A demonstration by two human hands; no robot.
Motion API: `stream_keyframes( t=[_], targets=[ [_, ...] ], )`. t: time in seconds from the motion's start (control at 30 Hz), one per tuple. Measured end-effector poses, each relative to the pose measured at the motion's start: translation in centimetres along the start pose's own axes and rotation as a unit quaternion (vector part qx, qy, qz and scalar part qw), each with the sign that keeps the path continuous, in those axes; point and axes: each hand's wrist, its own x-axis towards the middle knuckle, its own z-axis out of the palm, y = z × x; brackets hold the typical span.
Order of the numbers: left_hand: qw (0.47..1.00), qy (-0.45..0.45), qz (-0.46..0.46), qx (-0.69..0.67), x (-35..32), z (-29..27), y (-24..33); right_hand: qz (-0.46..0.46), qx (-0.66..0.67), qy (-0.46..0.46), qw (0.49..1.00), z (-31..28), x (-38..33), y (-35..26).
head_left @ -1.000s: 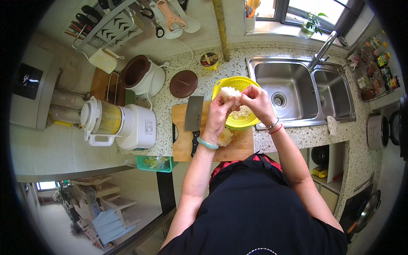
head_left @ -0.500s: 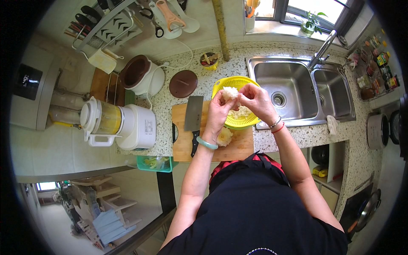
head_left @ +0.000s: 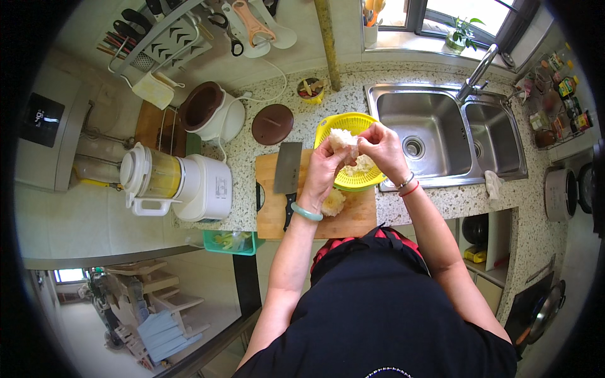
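Note:
A ruffled white clump, which looks like snow fungus [head_left: 342, 138], is held up over a yellow colander [head_left: 322, 130]. My left hand [head_left: 324, 170] grips it from the left and below, fingers closed around it. My right hand [head_left: 386, 151] is closed in a pinch at the clump's right edge; its fingertips are partly hidden. Loose white pieces [head_left: 362, 165] lie in the colander under my hands. Another yellowish-white fungus clump [head_left: 333, 203] rests on the wooden cutting board [head_left: 356, 220], beside my left wrist. Left of that hand, a cleaver [head_left: 288, 169] lies flat on the board.
A double steel sink [head_left: 435, 120] with a faucet [head_left: 480, 72] is on the right. To the left stand a blender [head_left: 205, 189], a white pot [head_left: 228, 121] and its brown lid [head_left: 272, 124]. A small yellow cup [head_left: 311, 94] of scraps sits behind. A green bin [head_left: 217, 247] hangs at the counter's front.
My right hand has moved slightly right, away from the clump's middle to its edge. My left hand keeps hold of the clump, which now shows more of its top.

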Motion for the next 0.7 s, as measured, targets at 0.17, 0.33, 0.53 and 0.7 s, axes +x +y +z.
stream_keyframes(
  t=[0.17,0.33,0.53,0.7],
  targets=[
    [0.999,0.013,-0.013,-0.045,0.0,-0.5,-0.2,0.028,0.062,0.003,0.998,-0.3,0.2,0.2],
    [0.999,0.025,-0.004,-0.021,0.1,-0.3,-0.2,-0.04,-0.012,0.017,0.999,-0.1,0.0,0.3],
    [0.999,0.039,0.009,-0.007,0.2,0.0,-0.2,-0.102,-0.125,0.065,0.985,-0.2,-0.1,0.0],
    [0.998,0.058,0.026,0.023,0.4,0.6,-0.1,-0.019,0.005,0.006,1.0,-0.3,-0.3,-0.4]
  ],
)
